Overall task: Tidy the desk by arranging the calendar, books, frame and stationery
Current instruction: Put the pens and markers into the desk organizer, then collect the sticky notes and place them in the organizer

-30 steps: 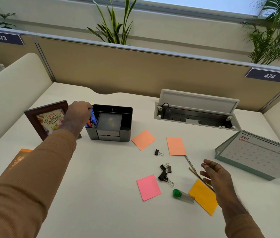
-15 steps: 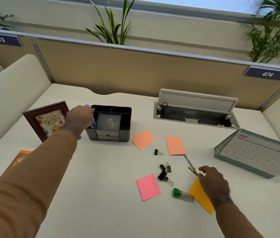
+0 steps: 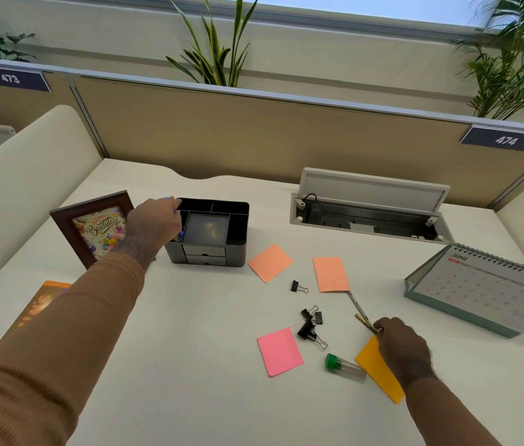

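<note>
Now left hand (image 3: 154,225) closed on blue pens (image 3: 179,234) at organizer (image 3: 215,252), right hand (image 3: 404,347) pinching pencil (image 3: 363,323).

4 sticky notes (image 3: 270,263), 4 binder clips (image 3: 311,323), 2 pencils (image 3: 358,305), 1 frame (image 3: 93,226), 1 calendar (image 3: 486,288), 1 organiser (image 3: 211,235)

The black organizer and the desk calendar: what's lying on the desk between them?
In the head view, between organizer and calendar: two peach sticky notes.
</note>
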### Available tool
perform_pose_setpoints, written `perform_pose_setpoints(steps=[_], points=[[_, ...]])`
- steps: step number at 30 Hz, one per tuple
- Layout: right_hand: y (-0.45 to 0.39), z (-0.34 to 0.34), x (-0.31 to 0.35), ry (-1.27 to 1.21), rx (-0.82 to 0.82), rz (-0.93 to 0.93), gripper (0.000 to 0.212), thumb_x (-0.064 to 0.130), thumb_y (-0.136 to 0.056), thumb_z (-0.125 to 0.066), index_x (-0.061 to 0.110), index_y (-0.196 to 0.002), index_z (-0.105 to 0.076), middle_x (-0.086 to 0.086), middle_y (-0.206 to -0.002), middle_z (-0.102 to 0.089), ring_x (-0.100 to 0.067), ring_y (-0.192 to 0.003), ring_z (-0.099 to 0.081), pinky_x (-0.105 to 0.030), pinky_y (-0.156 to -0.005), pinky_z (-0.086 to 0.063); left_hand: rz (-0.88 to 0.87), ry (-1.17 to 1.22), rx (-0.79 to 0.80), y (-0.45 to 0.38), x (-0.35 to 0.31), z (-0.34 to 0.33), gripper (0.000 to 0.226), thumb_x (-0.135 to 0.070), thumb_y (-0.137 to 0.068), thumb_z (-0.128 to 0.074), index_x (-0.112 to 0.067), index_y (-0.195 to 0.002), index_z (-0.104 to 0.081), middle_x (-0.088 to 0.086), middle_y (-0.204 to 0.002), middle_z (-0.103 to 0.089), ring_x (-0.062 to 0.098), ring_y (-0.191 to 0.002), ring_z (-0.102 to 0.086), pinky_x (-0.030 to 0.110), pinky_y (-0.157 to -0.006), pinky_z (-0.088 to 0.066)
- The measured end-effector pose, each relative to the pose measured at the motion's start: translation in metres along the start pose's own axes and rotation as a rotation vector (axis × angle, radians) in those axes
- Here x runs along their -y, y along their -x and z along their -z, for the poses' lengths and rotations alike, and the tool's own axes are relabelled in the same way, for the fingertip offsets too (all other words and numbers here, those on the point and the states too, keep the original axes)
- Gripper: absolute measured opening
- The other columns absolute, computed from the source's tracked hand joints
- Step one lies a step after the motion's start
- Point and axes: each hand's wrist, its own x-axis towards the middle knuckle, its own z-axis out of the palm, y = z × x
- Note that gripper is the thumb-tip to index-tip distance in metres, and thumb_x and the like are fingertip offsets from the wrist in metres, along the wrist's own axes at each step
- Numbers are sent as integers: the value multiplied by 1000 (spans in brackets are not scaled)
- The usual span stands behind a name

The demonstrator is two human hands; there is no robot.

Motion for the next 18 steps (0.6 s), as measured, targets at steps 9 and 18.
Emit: perform_pose_setpoints(steps=[9,18], points=[[-4,4,0,-484,-82,-73,24,14,-93,-54,16,-115,-64,-3,-102,-56,-23,-87,-60,-36,-77,-50,-101,342,-259,36,-38,12,39,-13,-90,-51,-16,-128,-60,2,-130,-63,27,-112,-63,41,-89,-54],[11,73,89,-1484,134,-69,16,4,-88,-64,15,-98,-70,-7,-78,-74,-15,-48,-40,-24,-44,-35,-142,972,342,119,-134,-10,37,-20,-89,-67,-21,-126,-64,-1,-105,-74,-3,-64,-64,10,-63,-46]])
